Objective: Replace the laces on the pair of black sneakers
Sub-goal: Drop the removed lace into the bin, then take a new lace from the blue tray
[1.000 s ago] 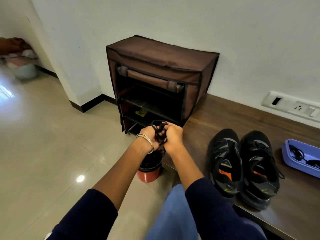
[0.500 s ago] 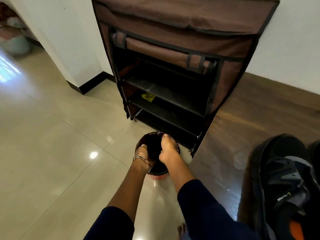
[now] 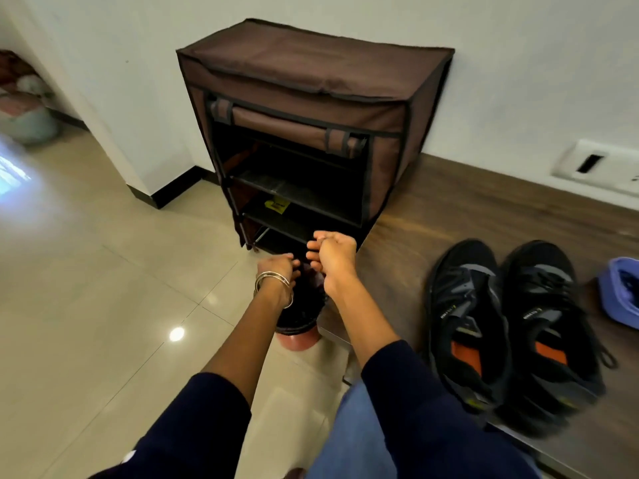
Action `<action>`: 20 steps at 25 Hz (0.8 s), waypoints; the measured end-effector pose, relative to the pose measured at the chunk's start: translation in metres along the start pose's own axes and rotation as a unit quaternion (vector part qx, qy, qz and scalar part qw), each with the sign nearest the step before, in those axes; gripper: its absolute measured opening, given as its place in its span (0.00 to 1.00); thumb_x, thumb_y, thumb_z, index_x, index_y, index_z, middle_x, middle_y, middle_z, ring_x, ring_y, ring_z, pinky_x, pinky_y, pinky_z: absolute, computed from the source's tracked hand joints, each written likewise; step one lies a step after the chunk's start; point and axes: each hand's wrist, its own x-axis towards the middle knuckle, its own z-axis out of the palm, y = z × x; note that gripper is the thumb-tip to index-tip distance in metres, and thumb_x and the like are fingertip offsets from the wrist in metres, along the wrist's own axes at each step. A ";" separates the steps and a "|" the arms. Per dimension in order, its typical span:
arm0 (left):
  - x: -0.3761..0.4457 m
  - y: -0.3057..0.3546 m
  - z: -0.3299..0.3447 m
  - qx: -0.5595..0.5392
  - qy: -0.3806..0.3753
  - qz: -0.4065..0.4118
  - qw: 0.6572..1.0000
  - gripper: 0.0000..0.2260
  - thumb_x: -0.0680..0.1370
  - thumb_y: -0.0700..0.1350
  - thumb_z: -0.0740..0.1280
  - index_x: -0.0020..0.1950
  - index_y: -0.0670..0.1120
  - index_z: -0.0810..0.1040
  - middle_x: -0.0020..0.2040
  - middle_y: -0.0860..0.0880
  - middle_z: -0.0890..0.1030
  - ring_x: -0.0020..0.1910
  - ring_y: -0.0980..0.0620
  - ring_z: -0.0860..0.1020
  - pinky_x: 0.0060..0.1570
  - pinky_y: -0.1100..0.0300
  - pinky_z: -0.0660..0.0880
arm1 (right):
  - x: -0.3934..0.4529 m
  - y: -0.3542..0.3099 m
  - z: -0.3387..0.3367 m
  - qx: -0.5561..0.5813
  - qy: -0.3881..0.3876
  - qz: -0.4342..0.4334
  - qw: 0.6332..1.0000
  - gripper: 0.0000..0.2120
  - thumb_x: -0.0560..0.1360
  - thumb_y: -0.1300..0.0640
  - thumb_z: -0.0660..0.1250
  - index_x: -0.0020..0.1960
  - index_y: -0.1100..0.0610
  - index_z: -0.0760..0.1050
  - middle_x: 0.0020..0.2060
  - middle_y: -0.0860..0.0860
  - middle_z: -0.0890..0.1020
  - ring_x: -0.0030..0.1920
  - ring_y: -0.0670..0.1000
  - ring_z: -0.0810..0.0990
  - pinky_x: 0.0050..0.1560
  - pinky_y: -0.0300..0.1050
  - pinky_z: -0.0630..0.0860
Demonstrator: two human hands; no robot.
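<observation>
Two black sneakers with orange insoles stand side by side on the wooden bench: the left sneaker [image 3: 463,323] and the right sneaker [image 3: 549,333]. A black lace trails off the right one's outer side. Both my hands hover over a small bin [image 3: 300,328] with a black liner and a red base, on the floor by the bench corner. My left hand [image 3: 280,267], with bangles on the wrist, points its fingers down over the bin's mouth. My right hand [image 3: 332,255] is slightly higher, fingers loosely bent. Neither hand holds anything that I can see.
A brown fabric shoe rack [image 3: 311,133] stands open against the wall behind the bin. A blue tray [image 3: 619,295] with dark cords lies at the bench's right edge. A wall socket plate [image 3: 594,164] sits above the bench. Glossy floor tiles [image 3: 103,305] spread to the left.
A second ago both hands gripped a bundle of black laces above the bin. They went down into the bin's mouth and have now lifted away without the laces.
</observation>
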 end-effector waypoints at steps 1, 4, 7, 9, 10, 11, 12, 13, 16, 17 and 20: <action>-0.019 0.006 0.010 0.018 0.000 0.050 0.999 0.11 0.78 0.39 0.59 0.51 0.41 0.81 0.40 0.46 0.83 0.36 0.46 0.80 0.38 0.54 0.76 | -0.018 -0.012 -0.017 -0.003 -0.004 -0.043 0.999 0.11 0.80 0.64 0.57 0.53 0.60 0.78 0.39 0.53 0.82 0.31 0.47 0.78 0.29 0.38 0.73; -0.079 0.017 0.043 0.087 -0.013 0.198 0.976 0.09 0.78 0.39 0.61 0.46 0.46 0.82 0.40 0.47 0.84 0.38 0.49 0.82 0.45 0.55 0.80 | -0.059 -0.035 -0.070 -0.008 0.003 -0.129 0.992 0.10 0.80 0.64 0.58 0.52 0.60 0.78 0.37 0.54 0.82 0.30 0.46 0.79 0.27 0.34 0.73; -0.136 0.019 0.082 0.115 -0.053 0.296 0.947 0.10 0.78 0.38 0.61 0.46 0.46 0.82 0.38 0.50 0.83 0.35 0.57 0.80 0.41 0.66 0.78 | -0.081 -0.052 -0.129 -0.009 0.043 -0.177 0.983 0.10 0.80 0.64 0.59 0.50 0.60 0.79 0.36 0.54 0.83 0.31 0.47 0.80 0.30 0.35 0.74; -0.167 0.011 0.116 0.111 -0.121 0.322 0.933 0.10 0.78 0.37 0.61 0.46 0.45 0.82 0.37 0.47 0.83 0.34 0.53 0.82 0.40 0.63 0.79 | -0.090 -0.061 -0.180 -0.027 0.096 -0.197 0.975 0.10 0.80 0.63 0.60 0.48 0.58 0.79 0.35 0.53 0.83 0.33 0.48 0.80 0.34 0.39 0.76; -0.179 0.006 0.131 0.113 -0.147 0.332 0.925 0.10 0.78 0.36 0.61 0.46 0.45 0.81 0.37 0.46 0.84 0.33 0.51 0.82 0.39 0.61 0.79 | -0.090 -0.064 -0.203 -0.032 0.123 -0.200 0.972 0.10 0.79 0.63 0.60 0.47 0.57 0.79 0.35 0.53 0.83 0.34 0.48 0.80 0.36 0.41 0.77; -0.191 0.001 0.147 0.121 -0.170 0.346 0.915 0.10 0.78 0.36 0.61 0.46 0.45 0.81 0.36 0.46 0.83 0.31 0.51 0.81 0.38 0.60 0.79 | -0.090 -0.067 -0.227 -0.032 0.150 -0.201 0.967 0.10 0.79 0.63 0.60 0.46 0.56 0.79 0.35 0.53 0.83 0.34 0.49 0.80 0.36 0.41 0.77; -0.204 -0.004 0.163 0.132 -0.193 0.357 0.904 0.10 0.78 0.36 0.61 0.45 0.44 0.81 0.35 0.47 0.83 0.30 0.51 0.80 0.37 0.60 0.79 | -0.089 -0.070 -0.253 -0.029 0.177 -0.204 0.963 0.10 0.79 0.63 0.60 0.46 0.56 0.79 0.35 0.53 0.83 0.34 0.49 0.80 0.35 0.41 0.76; -0.215 -0.010 0.178 0.145 -0.211 0.364 0.895 0.10 0.78 0.36 0.61 0.46 0.43 0.81 0.34 0.48 0.82 0.29 0.53 0.79 0.37 0.60 0.79 | -0.089 -0.072 -0.277 -0.030 0.201 -0.204 0.958 0.10 0.79 0.63 0.59 0.46 0.57 0.79 0.35 0.53 0.83 0.34 0.49 0.79 0.34 0.40 0.75; -0.233 -0.026 0.221 0.184 -0.252 0.380 0.871 0.10 0.79 0.37 0.61 0.45 0.45 0.81 0.34 0.51 0.82 0.30 0.53 0.80 0.40 0.58 0.81 | -0.077 -0.074 -0.344 -0.061 0.265 -0.189 0.944 0.09 0.80 0.63 0.60 0.47 0.60 0.79 0.35 0.53 0.82 0.33 0.48 0.78 0.34 0.39 0.74; -0.238 -0.030 0.236 0.195 -0.261 0.385 0.863 0.11 0.78 0.37 0.61 0.43 0.47 0.81 0.34 0.52 0.82 0.32 0.52 0.81 0.43 0.56 0.81 | -0.071 -0.074 -0.365 -0.083 0.287 -0.182 0.937 0.09 0.79 0.63 0.61 0.46 0.61 0.80 0.36 0.54 0.83 0.35 0.49 0.78 0.37 0.42 0.76; -0.244 -0.040 0.275 0.249 -0.276 0.410 0.833 0.11 0.77 0.36 0.61 0.45 0.46 0.82 0.37 0.49 0.84 0.40 0.50 0.82 0.48 0.58 0.79 | -0.044 -0.073 -0.425 -0.186 0.367 -0.155 0.898 0.11 0.76 0.64 0.63 0.37 0.65 0.79 0.33 0.59 0.81 0.36 0.56 0.77 0.40 0.49 0.74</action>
